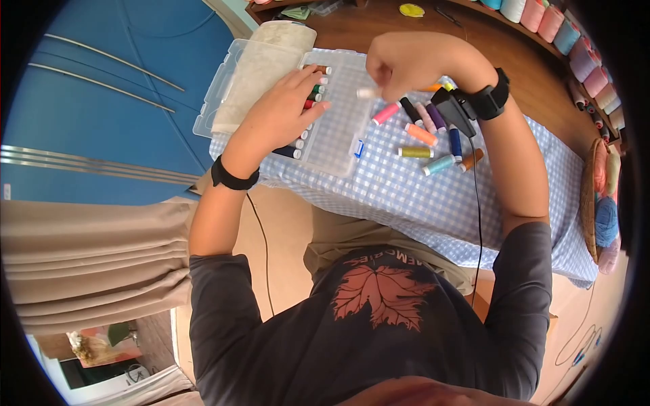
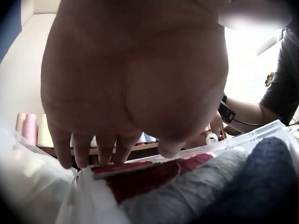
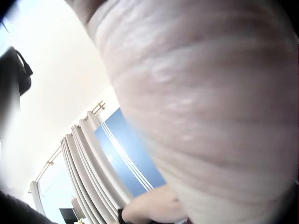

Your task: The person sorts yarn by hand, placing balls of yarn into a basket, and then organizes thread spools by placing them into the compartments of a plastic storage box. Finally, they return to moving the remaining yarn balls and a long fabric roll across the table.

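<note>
My left hand (image 1: 281, 108) lies with extended fingers over a row of thread spools (image 1: 313, 97) in a clear plastic box (image 1: 338, 128). Brown, green, red and dark spools show around its fingers. In the left wrist view, dark red, grey and navy thread (image 2: 187, 182) lies below the palm. My right hand (image 1: 416, 59) is bent at the wrist above the box's right edge. It pinches a pale, motion-blurred thread spool (image 1: 367, 93), whose white end also shows in the left wrist view. In the right wrist view the hand hides its own fingers.
Loose spools, among them a pink one (image 1: 386, 113) and an olive one (image 1: 415, 152), lie on the checked cloth (image 1: 379, 189). The box's open lid (image 1: 217, 95) has a beige cloth roll (image 1: 261, 74) over it. Thread cones (image 1: 550, 24) line the back shelf; a basket (image 1: 589, 203) stands right.
</note>
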Action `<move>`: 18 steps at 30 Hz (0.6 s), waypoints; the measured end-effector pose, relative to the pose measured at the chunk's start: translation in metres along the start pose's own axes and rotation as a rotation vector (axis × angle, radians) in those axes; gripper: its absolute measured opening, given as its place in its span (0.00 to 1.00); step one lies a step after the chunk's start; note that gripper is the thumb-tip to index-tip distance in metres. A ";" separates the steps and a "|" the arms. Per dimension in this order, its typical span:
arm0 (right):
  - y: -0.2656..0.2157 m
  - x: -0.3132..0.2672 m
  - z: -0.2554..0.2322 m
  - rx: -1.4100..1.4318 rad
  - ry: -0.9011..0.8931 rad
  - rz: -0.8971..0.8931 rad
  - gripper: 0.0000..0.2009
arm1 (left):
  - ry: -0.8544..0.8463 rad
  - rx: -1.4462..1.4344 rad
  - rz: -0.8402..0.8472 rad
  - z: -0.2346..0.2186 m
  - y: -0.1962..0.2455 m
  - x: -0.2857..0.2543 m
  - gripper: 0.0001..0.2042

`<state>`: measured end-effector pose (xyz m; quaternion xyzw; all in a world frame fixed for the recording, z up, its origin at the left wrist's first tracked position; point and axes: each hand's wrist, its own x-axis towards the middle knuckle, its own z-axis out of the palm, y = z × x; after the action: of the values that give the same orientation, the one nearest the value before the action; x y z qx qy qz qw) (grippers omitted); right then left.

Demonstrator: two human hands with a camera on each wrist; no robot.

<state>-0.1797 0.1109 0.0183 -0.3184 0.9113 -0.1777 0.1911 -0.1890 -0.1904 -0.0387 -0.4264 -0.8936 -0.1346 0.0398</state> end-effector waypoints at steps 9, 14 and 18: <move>0.025 0.078 0.021 -0.042 0.608 -0.037 0.12 | 0.013 0.041 -0.009 0.007 -0.003 -0.008 0.32; 0.010 0.101 0.033 -0.110 0.674 0.081 0.11 | 0.011 0.001 -0.029 0.005 0.001 -0.011 0.32; 0.012 0.105 0.046 -0.063 0.616 0.094 0.10 | 0.017 0.005 -0.032 0.006 0.003 -0.012 0.31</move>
<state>-0.2409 0.0424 -0.0514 -0.2130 0.9451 -0.2285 -0.0959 -0.1789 -0.1963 -0.0463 -0.4109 -0.9002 -0.1368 0.0465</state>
